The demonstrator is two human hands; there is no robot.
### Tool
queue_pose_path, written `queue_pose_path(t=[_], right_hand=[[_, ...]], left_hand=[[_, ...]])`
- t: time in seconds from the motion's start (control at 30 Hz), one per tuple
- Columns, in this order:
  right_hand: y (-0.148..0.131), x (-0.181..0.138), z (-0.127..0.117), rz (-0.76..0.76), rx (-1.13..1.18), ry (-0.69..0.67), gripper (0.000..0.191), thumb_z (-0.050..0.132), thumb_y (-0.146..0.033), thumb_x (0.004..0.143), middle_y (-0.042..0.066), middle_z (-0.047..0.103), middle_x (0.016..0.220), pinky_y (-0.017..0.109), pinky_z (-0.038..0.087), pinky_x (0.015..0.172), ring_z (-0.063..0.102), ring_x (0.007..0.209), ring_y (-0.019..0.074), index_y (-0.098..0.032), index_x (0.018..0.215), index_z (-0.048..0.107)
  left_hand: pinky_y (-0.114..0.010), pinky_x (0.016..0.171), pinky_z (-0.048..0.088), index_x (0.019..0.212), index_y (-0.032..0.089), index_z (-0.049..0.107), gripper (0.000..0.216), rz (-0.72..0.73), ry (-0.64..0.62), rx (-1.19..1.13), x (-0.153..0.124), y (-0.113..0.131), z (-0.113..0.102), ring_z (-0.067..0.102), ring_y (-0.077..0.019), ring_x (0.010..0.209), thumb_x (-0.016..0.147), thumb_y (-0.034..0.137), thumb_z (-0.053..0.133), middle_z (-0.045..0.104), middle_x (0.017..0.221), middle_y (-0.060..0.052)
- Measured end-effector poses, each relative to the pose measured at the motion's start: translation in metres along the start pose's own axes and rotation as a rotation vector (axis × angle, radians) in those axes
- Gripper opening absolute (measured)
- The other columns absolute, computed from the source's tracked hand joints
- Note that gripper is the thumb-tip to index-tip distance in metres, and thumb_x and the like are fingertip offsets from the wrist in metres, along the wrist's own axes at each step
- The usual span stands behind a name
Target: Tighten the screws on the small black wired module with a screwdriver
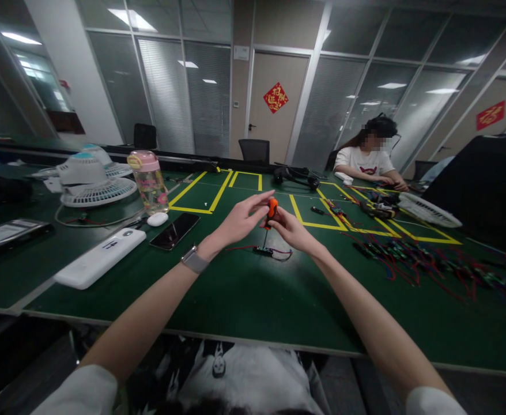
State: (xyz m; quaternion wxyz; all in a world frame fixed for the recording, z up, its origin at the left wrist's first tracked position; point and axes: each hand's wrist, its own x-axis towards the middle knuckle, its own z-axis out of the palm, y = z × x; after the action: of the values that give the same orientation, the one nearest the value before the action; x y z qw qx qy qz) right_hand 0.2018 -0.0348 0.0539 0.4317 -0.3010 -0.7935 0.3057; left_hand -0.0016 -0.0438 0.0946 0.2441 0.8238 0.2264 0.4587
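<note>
An orange and black screwdriver (272,207) stands nearly upright, its shaft pointing down at a small green circuit board (263,251) on the table. The fingers of my right hand (295,229) are closed on its handle from the right side. My left hand (242,222) is at the handle's left, fingers stretched out toward its top and thumb close to it; whether it touches the handle is hard to tell. Thin red and dark wires run from both ends of the board. The screwdriver's tip meets the board, but the exact contact spot is too small to make out.
Left of my hands lie a black phone (175,230), a white case (158,219), a white power bank (101,258) and a pink-lidded bottle (148,184). Many wired boards (426,259) are heaped at right. Another person (367,153) sits across the green table (244,305).
</note>
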Motion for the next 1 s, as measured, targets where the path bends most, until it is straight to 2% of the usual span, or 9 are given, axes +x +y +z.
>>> queue_pose_path(t=[0.1,0.3,0.4,0.5,0.6,0.7,0.8,0.9,1.0], right_hand=[[-0.002,0.001,0.001,-0.01,-0.01,0.01,0.02,0.057,-0.035,0.098,0.007,0.073,0.099,0.04,0.059,0.093,0.07,0.095,0.0218,-0.021,0.112,0.057],[0.005,-0.007,0.004,0.022,-0.065,0.074,0.026,0.057,-0.04,0.098,0.008,0.073,0.101,0.04,0.058,0.09,0.069,0.097,0.023,-0.018,0.11,0.063],[0.016,-0.018,0.003,0.11,-0.185,0.025,0.037,0.075,-0.039,0.086,0.009,0.072,0.102,0.037,0.058,0.083,0.069,0.089,0.0218,-0.015,0.114,0.068],[0.023,-0.028,0.003,0.206,-0.306,-0.073,0.038,0.088,-0.034,0.072,0.007,0.071,0.096,0.032,0.055,0.073,0.065,0.077,0.0172,-0.016,0.103,0.076],[0.025,-0.036,0.008,0.269,-0.335,-0.113,0.025,0.084,-0.026,0.075,0.003,0.07,0.085,0.03,0.052,0.07,0.062,0.072,0.0151,-0.017,0.097,0.078],[0.027,-0.045,0.017,0.283,-0.338,-0.039,0.014,0.076,-0.018,0.08,0.003,0.07,0.083,0.03,0.051,0.07,0.061,0.072,0.0152,-0.016,0.094,0.079],[0.029,-0.05,0.023,0.26,-0.321,0.022,0.013,0.073,-0.018,0.083,0.005,0.072,0.087,0.03,0.052,0.071,0.062,0.074,0.0161,-0.017,0.094,0.08],[0.03,-0.051,0.023,0.243,-0.306,0.028,0.013,0.074,-0.019,0.082,0.006,0.074,0.089,0.031,0.053,0.072,0.063,0.074,0.0166,-0.017,0.093,0.081],[0.031,-0.049,0.022,0.242,-0.311,0.03,0.014,0.074,-0.02,0.082,0.006,0.074,0.088,0.031,0.054,0.072,0.063,0.072,0.0162,-0.018,0.093,0.082]], left_hand=[[-0.04,0.109,0.052,0.143,0.022,0.061,0.042,0.047,0.012,-0.001,0.013,0.011,0.006,0.063,-0.0225,0.128,0.101,0.02,0.053,0.066,0.141,-0.011],[-0.037,0.099,0.056,0.111,0.016,0.077,0.03,0.05,0.038,0.136,0.028,0.006,0.021,0.071,-0.0199,0.106,0.098,0.01,0.05,0.076,0.115,-0.01],[-0.035,0.094,0.058,0.107,0.016,0.078,0.026,0.045,0.066,0.127,0.03,0.003,0.02,0.072,-0.0193,0.102,0.097,0.01,0.054,0.077,0.11,-0.008],[-0.033,0.089,0.059,0.104,0.017,0.078,0.022,0.032,0.082,0.097,0.027,0.004,0.017,0.072,-0.0191,0.099,0.096,0.012,0.058,0.077,0.108,-0.008],[-0.032,0.085,0.06,0.105,0.017,0.078,0.02,0.014,0.092,0.053,0.022,0.003,0.016,0.072,-0.0179,0.094,0.094,0.015,0.062,0.077,0.106,-0.008],[-0.031,0.083,0.06,0.102,0.017,0.079,0.016,0.015,0.132,0.017,0.02,0.0,0.017,0.071,-0.0168,0.089,0.092,0.017,0.067,0.075,0.102,-0.008],[-0.029,0.08,0.059,0.099,0.017,0.079,0.012,0.016,0.184,0.036,0.018,-0.004,0.02,0.07,-0.0166,0.088,0.091,0.022,0.071,0.073,0.098,-0.006],[-0.028,0.079,0.058,0.102,0.018,0.078,0.018,0.004,0.202,0.053,0.015,-0.004,0.022,0.07,-0.0169,0.091,0.098,0.026,0.062,0.073,0.099,-0.006],[-0.028,0.082,0.059,0.111,0.018,0.076,0.027,-0.009,0.148,-0.016,0.011,-0.003,0.023,0.071,-0.0171,0.094,0.103,0.024,0.05,0.075,0.106,-0.008]])
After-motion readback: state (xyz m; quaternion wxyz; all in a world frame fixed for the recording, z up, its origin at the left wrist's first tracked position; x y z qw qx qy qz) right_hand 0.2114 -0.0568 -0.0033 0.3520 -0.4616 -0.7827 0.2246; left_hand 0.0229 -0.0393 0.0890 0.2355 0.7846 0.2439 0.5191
